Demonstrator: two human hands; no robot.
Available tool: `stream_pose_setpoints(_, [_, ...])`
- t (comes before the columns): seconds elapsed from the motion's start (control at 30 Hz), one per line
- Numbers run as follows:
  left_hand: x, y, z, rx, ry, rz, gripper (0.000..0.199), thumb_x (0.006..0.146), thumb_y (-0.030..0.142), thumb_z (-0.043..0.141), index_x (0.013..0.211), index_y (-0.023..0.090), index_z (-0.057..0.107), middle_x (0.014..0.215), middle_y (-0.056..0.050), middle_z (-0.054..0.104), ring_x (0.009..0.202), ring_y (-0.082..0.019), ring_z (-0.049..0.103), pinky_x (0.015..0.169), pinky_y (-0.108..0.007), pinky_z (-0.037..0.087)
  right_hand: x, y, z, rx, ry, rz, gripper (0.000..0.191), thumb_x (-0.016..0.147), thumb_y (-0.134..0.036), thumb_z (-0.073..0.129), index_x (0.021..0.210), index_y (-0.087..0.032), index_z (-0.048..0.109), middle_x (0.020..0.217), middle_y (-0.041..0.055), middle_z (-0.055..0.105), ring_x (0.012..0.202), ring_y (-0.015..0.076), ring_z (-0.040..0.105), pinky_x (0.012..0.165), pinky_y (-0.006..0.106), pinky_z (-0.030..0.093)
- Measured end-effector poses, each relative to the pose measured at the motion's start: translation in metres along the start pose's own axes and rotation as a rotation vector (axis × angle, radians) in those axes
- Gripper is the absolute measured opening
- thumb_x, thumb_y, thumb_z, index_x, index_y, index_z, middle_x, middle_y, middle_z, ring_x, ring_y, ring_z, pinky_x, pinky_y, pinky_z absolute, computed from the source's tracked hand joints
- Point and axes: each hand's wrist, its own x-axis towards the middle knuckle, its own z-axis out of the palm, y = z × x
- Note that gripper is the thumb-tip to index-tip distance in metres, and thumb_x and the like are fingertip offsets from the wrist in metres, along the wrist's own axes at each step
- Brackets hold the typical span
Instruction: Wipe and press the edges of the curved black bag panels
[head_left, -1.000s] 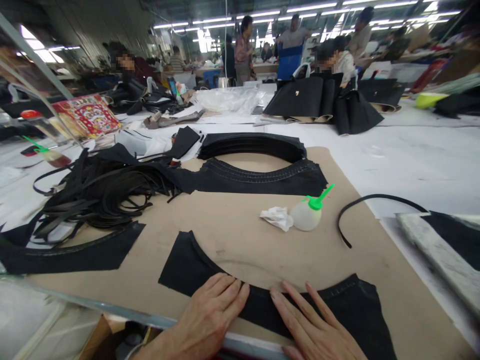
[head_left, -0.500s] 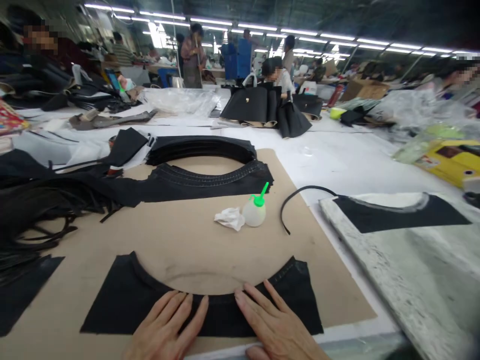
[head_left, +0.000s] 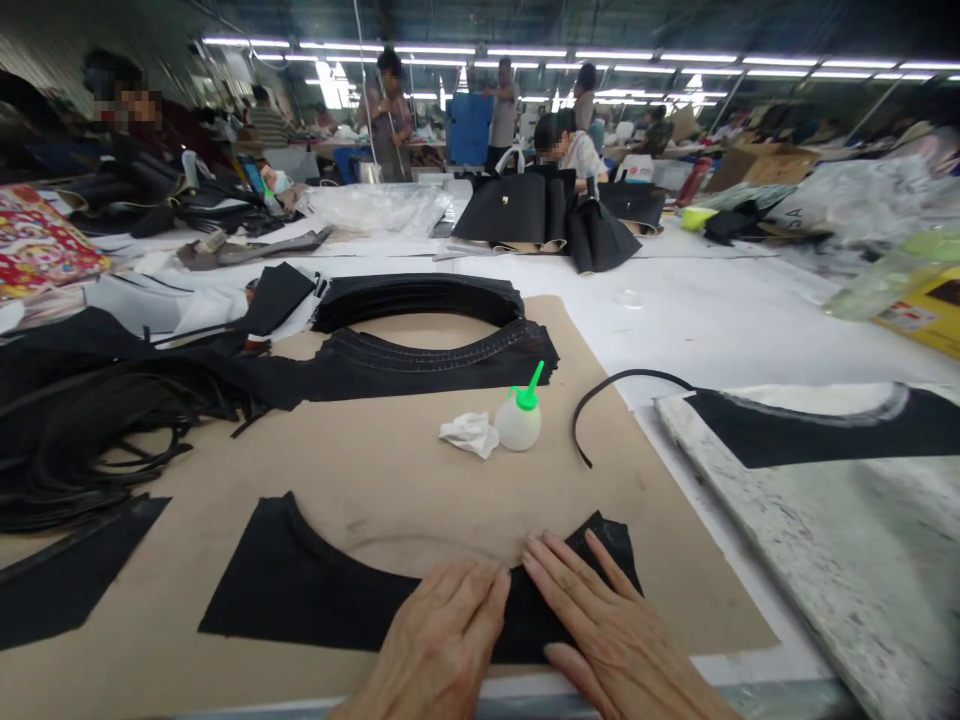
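A black curved piece (head_left: pixel 322 600) lies flat on the brown board (head_left: pixel 390 480) near the front edge. My left hand (head_left: pixel 446 630) rests on its middle, fingertips together at the curved upper edge. Just right of it, my right hand (head_left: pixel 600 610) lies on the right part of the piece, fingers stretched and somewhat apart. Neither hand grips anything. Beyond them stand a round bottle with a green spout (head_left: pixel 519 420) and a crumpled white tissue (head_left: pixel 471 434). A thin black strip (head_left: pixel 581 410) curves from the board toward another black piece (head_left: pixel 825 435) at the right.
Stacked black curved pieces (head_left: pixel 420 300) lie at the board's back. A heap of black strips (head_left: pixel 97 430) is at the left. At the right is a pale slab (head_left: pixel 840 540). Black bags (head_left: pixel 506 212) and plastic wrap (head_left: pixel 375 208) lie farther off, with people beyond.
Both hands have moved right along the curved edge, and the left hand's fingers have drawn together beside the right hand. The camera view has shifted slightly left.
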Motion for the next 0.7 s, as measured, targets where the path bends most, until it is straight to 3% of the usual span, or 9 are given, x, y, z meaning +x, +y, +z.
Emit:
stream_pose_setpoints(0.1, [0.013,0.009,0.015,-0.012,-0.032,0.044,0.033,0.094,0.011,0.035,0.115,0.008,0.061,0.094,-0.010,0.071,0.082,-0.019,0.065,0.076,-0.031,0.056,0.001,0.000,0.001,0.051,-0.038,0.000,0.068,0.092,-0.030,0.055,0.152,-0.019,0.024,0.150,0.0046,0.039,0.138,0.0185,0.036,0.120,0.040,0.015])
stream_pose_setpoints(0.2, [0.013,0.009,0.022,0.045,-0.016,0.103,0.034,0.096,0.012,0.033,0.114,0.005,0.061,0.091,-0.011,0.071,0.081,-0.020,0.065,0.075,-0.031,0.055,-0.003,0.005,0.001,0.101,-0.075,0.028,0.067,0.093,-0.027,0.054,0.152,-0.023,0.024,0.152,0.0037,0.037,0.138,0.0184,0.036,0.120,0.042,0.015])
stream_pose_setpoints(0.4, [0.009,0.009,0.029,0.167,0.059,0.130,0.037,0.099,0.015,0.030,0.108,0.008,0.065,0.090,-0.007,0.072,0.083,-0.019,0.066,0.078,-0.029,0.050,-0.023,0.028,-0.004,0.076,-0.107,0.152,0.069,0.093,-0.025,0.053,0.153,-0.025,0.019,0.153,0.0019,0.034,0.140,0.0181,0.033,0.121,0.044,0.002])
stream_pose_setpoints(0.57, [0.013,0.013,0.033,0.189,0.111,0.134,0.036,0.099,0.015,0.033,0.103,0.009,0.068,0.084,-0.005,0.072,0.080,-0.018,0.065,0.076,-0.030,0.048,-0.031,0.034,-0.003,0.107,-0.094,0.211,0.068,0.095,-0.027,0.051,0.154,-0.027,0.017,0.152,0.0033,0.038,0.140,0.0190,0.033,0.121,0.048,0.008])
stream_pose_setpoints(0.7, [0.013,0.014,0.034,0.180,0.128,0.116,0.036,0.098,0.014,0.032,0.101,0.009,0.068,0.084,-0.005,0.072,0.080,-0.018,0.065,0.078,-0.030,0.046,-0.029,0.032,-0.004,0.115,-0.088,0.220,0.067,0.097,-0.028,0.049,0.154,-0.027,0.015,0.151,0.0034,0.039,0.139,0.0193,0.036,0.121,0.049,0.006])
